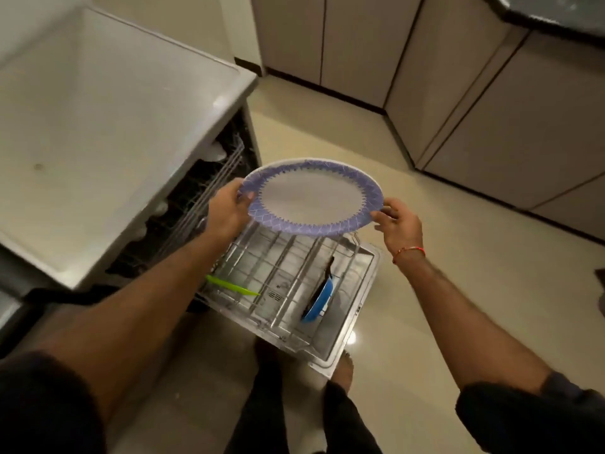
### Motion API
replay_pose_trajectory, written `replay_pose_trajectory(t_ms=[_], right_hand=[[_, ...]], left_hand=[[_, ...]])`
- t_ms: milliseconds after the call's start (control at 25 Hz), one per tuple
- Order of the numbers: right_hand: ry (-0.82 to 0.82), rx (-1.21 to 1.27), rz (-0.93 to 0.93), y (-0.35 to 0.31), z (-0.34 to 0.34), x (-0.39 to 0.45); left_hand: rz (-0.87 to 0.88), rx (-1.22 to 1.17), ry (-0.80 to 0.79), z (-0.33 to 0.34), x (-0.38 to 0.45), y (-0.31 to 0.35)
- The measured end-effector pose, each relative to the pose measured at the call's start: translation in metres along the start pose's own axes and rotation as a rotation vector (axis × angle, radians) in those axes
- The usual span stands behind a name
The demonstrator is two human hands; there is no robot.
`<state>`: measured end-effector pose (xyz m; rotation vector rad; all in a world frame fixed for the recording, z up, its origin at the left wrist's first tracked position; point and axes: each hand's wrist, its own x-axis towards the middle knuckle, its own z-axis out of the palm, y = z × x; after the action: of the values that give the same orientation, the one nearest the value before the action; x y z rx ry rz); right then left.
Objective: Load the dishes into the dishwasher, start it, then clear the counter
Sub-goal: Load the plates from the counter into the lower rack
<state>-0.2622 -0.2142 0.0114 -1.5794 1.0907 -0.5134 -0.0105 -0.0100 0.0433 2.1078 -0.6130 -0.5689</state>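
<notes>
A white plate with a purple patterned rim [311, 198] is held nearly flat above the pulled-out lower rack [281, 290] of the open dishwasher. My left hand [229, 208] grips its left rim. My right hand [397, 224] pinches its right rim with the fingertips. In the rack a blue plate [319, 301] stands on edge at the right and a green plate [229, 285] leans at the left. The upper rack [209, 194] shows inside the dark dishwasher opening.
The grey counter top [108, 126] lies to the left above the dishwasher. Beige cabinet doors [474, 93] line the back and right. The open dishwasher door [357, 322] juts over the tiled floor [425, 290]. My feet stand beside its front corner.
</notes>
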Motion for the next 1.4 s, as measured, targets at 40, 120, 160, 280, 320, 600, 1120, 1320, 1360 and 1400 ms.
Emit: replay_pose_trajectory(t_ms=[40, 120, 160, 280, 320, 600, 1120, 1320, 1360, 1400], right_hand=[[0.029, -0.032, 0.019, 0.030, 0.004, 0.018], [0.094, -0.065, 0.063, 0.091, 0.016, 0.046], [0.121, -0.066, 0.084, 0.122, 0.022, 0.059], [0.200, -0.071, 0.138, 0.209, 0.041, 0.096], [0.216, -0.090, 0.148, 0.235, 0.047, 0.105], [0.292, -0.177, 0.136, 0.338, 0.068, 0.163], [0.110, -0.316, 0.247, 0.353, 0.114, 0.172], [0.085, -0.332, 0.312, 0.347, 0.110, 0.169], [0.090, -0.337, 0.310, 0.344, 0.109, 0.167], [0.097, -0.340, 0.303, 0.339, 0.106, 0.164]], left_hand=[[-0.023, 0.012, -0.027, 0.026, 0.023, -0.010], [-0.067, 0.024, -0.054, 0.076, 0.065, -0.040], [-0.087, 0.022, -0.059, 0.100, 0.086, -0.057], [-0.068, 0.082, -0.151, 0.168, 0.138, -0.119], [-0.057, 0.100, -0.192, 0.189, 0.152, -0.139], [-0.004, 0.189, -0.213, 0.284, 0.216, -0.224], [-0.155, 0.313, -0.377, 0.309, 0.237, -0.260], [-0.177, 0.303, -0.406, 0.309, 0.221, -0.247], [-0.166, 0.304, -0.409, 0.306, 0.216, -0.246], [-0.148, 0.292, -0.411, 0.300, 0.209, -0.243]])
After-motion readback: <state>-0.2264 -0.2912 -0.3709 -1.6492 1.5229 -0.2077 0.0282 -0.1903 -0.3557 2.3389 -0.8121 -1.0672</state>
